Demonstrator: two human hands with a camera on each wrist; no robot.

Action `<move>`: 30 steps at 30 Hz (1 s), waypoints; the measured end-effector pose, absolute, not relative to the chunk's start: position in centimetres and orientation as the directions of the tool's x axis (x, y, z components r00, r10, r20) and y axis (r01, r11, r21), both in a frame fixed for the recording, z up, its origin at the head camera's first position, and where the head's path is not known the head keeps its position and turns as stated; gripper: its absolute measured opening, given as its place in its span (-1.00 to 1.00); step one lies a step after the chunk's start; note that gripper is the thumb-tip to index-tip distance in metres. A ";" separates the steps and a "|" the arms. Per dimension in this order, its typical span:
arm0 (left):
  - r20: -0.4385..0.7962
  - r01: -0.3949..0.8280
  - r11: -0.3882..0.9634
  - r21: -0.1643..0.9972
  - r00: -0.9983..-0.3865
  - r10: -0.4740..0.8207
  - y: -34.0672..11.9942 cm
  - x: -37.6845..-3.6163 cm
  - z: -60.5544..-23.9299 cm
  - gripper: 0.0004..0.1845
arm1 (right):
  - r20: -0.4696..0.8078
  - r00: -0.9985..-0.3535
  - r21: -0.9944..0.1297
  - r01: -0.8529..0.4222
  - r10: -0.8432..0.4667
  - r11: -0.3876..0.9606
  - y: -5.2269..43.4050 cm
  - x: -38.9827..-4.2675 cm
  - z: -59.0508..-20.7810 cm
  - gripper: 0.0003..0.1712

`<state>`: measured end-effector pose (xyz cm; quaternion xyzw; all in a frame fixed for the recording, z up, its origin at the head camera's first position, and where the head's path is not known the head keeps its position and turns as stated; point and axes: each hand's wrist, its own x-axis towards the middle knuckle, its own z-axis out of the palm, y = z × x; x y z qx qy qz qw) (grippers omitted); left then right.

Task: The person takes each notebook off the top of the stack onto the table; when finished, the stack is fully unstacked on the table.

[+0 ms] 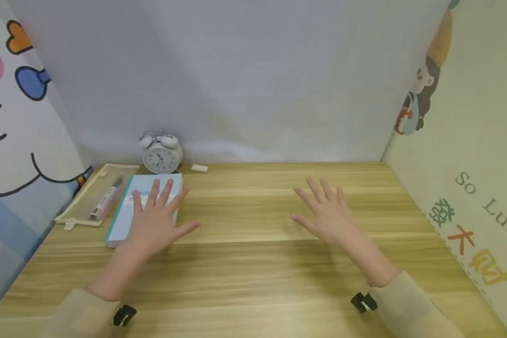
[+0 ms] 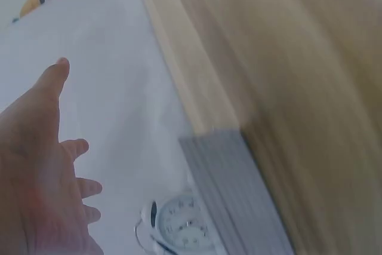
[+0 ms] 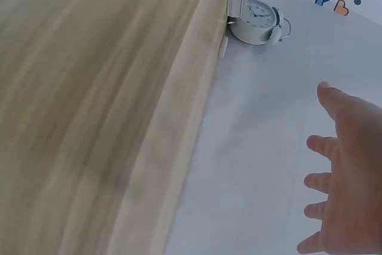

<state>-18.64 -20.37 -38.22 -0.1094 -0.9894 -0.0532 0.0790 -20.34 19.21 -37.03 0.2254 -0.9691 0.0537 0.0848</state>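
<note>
Both hands hover over the wooden table with fingers spread and nothing held. My left hand [image 1: 154, 225] hangs above a thick notebook [image 1: 124, 220] with a pale blue cover, hiding part of it in the head view. The left wrist view shows the notebook's page edges [image 2: 233, 189] below that hand. My right hand [image 1: 331, 216] is over bare wood on the right side, apart from every object. In the right wrist view its fingers [image 3: 322, 180] are stretched out, palm facing down toward the table.
A white twin-bell alarm clock [image 1: 160, 157] stands behind the notebook against the back wall. Beside it lies a small white eraser [image 1: 200, 168]. To the left is a translucent zip pouch [image 1: 84, 206] with a marker [image 1: 106, 201] inside. Printed walls enclose the table [image 1: 253, 281] on both sides.
</note>
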 end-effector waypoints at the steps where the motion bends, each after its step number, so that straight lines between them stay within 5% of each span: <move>1: 0.169 0.221 0.971 0.086 -0.964 0.205 -21.0 -18.8 -38.0 0.02 | 0.193 -0.881 -0.061 -0.451 -0.432 0.891 18.8 -20.6 -36.7 -0.17; 13: 0.269 0.227 0.965 0.133 -0.945 0.186 -29.2 -21.3 -38.1 0.12 | 0.158 -0.852 -0.278 -0.523 -0.499 0.806 9.7 -23.9 -34.1 -0.08; 21: 0.293 0.267 0.948 0.172 -0.933 0.210 -33.5 -22.8 -40.1 0.11 | 0.122 -0.835 -0.476 -0.524 -0.537 0.706 3.0 -25.1 -35.9 0.05; 30: 0.176 0.264 0.918 0.295 -0.960 0.219 -36.5 -23.7 -42.7 0.20 | 0.008 -0.887 -0.800 -0.282 -0.461 0.529 -2.4 -25.1 -39.6 0.09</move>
